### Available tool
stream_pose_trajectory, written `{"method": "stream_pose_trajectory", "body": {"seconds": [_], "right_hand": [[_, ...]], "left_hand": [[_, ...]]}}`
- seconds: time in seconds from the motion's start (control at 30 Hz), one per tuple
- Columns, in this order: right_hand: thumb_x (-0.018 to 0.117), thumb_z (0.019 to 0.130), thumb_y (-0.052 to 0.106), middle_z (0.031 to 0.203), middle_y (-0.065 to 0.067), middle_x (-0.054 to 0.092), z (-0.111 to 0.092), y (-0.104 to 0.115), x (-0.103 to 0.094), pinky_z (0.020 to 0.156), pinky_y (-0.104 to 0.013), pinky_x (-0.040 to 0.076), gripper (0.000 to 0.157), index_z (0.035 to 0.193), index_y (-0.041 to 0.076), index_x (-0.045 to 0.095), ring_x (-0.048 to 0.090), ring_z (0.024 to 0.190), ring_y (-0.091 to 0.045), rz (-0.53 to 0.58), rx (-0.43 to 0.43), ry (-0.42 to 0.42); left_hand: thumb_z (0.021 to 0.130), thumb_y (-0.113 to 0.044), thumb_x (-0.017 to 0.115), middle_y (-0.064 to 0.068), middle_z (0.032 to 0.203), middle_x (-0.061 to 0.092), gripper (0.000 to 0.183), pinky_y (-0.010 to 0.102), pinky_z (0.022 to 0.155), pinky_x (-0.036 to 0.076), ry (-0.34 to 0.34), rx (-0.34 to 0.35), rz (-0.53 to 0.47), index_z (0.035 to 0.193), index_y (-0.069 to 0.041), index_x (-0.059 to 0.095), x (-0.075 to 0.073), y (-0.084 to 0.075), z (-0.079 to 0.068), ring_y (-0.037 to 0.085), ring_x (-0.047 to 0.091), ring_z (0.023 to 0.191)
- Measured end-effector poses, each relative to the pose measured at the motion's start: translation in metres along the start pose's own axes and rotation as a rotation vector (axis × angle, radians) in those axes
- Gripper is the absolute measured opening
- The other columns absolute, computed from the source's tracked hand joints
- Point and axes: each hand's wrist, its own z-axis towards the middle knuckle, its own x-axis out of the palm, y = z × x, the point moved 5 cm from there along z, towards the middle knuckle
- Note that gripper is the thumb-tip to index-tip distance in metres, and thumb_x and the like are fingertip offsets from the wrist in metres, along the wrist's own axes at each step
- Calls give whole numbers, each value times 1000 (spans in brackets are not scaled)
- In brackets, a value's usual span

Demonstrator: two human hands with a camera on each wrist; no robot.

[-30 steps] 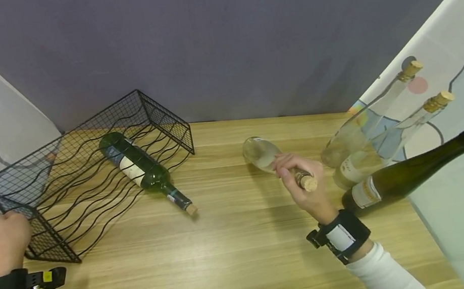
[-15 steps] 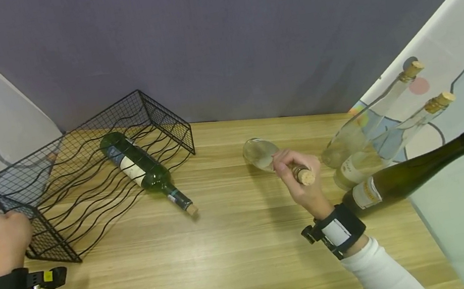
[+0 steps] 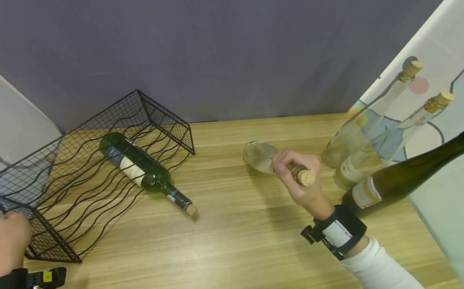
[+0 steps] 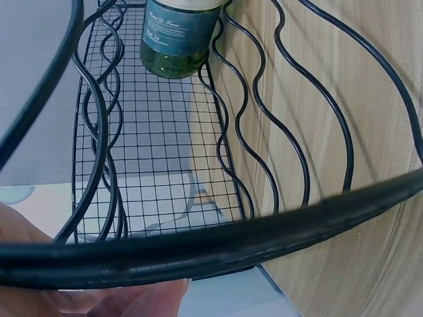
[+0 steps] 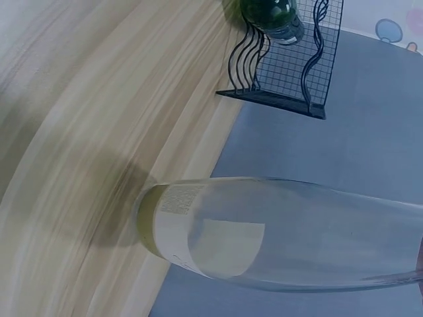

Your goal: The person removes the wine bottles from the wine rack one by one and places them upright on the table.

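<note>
My left hand (image 3: 1, 237) grips the near left end of a black wire wine rack (image 3: 168, 127); its fingers (image 4: 155, 300) curl at the frame bar in the left wrist view. One dark green wine bottle (image 3: 154, 167) lies in the rack, corked neck pointing out over the front. My right hand (image 3: 310, 200) is wrapped round the neck of a clear wine bottle (image 3: 259, 155), its cork (image 3: 306, 177) showing above the fist. This bottle leans, base away from me and close over the wooden table. In the right wrist view, the clear bottle (image 5: 317, 231) shows a pale label near its base.
Along the right side stand two clear corked bottles (image 3: 345, 148) (image 3: 351, 170) and a tall olive-green bottle (image 3: 403, 177). A grey panel (image 3: 220, 44) rises behind the wooden table (image 3: 180, 276). Patterned sheets hang at both sides.
My right hand and the clear bottle have shifted slightly, the corked end moving a little up and left in the head view. The left hand, rack and green bottle stay put.
</note>
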Motion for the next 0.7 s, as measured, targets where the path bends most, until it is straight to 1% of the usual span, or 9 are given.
{"method": "stream_pose_trajectory", "body": {"seconds": [0.17,0.4,0.57,0.7], "right_hand": [[48,81,-10,55,-9,52,3,4,2,74,-26,54,23,60,-3,49,58,61,-12,4,8,3],[47,81,-10,53,-9,51,6,9,3,76,-27,55,24,59,-1,49,57,58,-12,-13,40,6],[47,82,-9,53,-9,53,11,12,6,72,-25,55,24,59,-2,51,57,56,-12,10,48,19],[48,83,-8,51,-8,53,16,14,7,72,-24,56,26,58,-3,51,54,50,-12,3,77,1]], "left_hand": [[97,-12,16,50,118,33,57,68,84,35,-1,-6,-5,143,23,13,1,1,2,64,37,109],[96,-12,17,51,131,31,59,69,87,35,4,-17,-2,144,22,11,1,2,5,64,35,119],[96,-12,17,51,130,31,59,70,88,34,-3,-14,-6,144,22,12,2,4,5,65,35,118],[96,-13,16,51,130,31,59,70,87,34,-2,-16,-5,144,22,12,1,5,7,65,35,118]]}}
